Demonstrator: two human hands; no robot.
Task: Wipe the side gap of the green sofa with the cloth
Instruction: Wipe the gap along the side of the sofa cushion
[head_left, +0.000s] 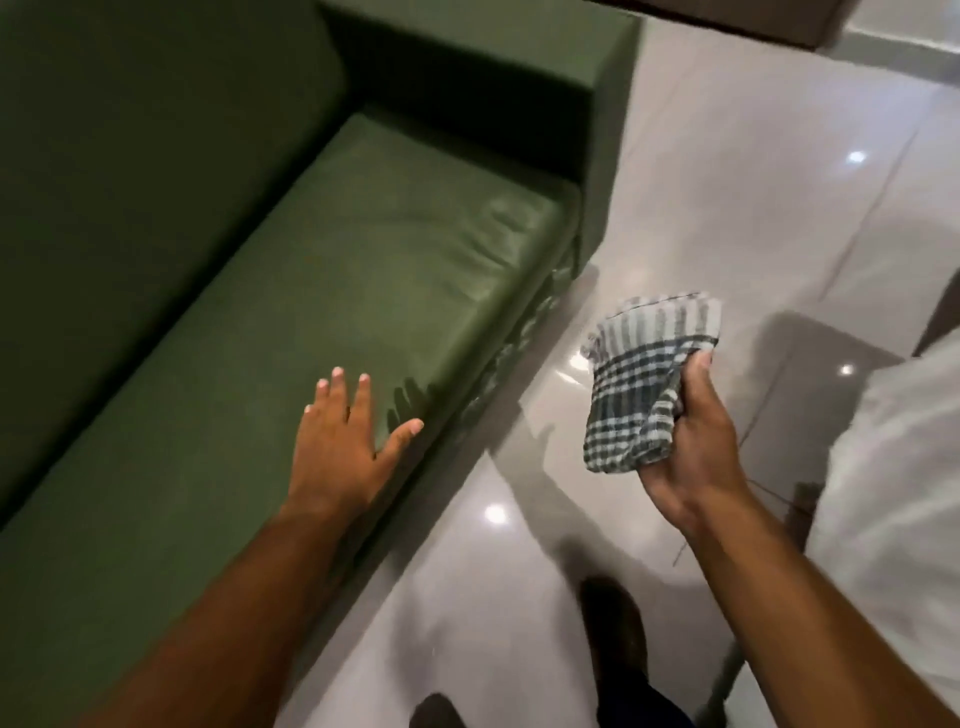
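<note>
The green sofa fills the left half of the view, its seat cushion running toward the armrest at the top. The side gap shows as a dark seam where cushion meets armrest. My left hand lies flat on the cushion's front edge, fingers spread, holding nothing. My right hand hovers over the floor to the right of the sofa, gripping a bunched blue-and-white checked cloth. The cloth is well short of the gap.
Glossy pale floor tiles lie to the right of the sofa. A white cloth-covered surface with a thin leg stands at the right edge. My feet show at the bottom. A dark furniture edge is at the top.
</note>
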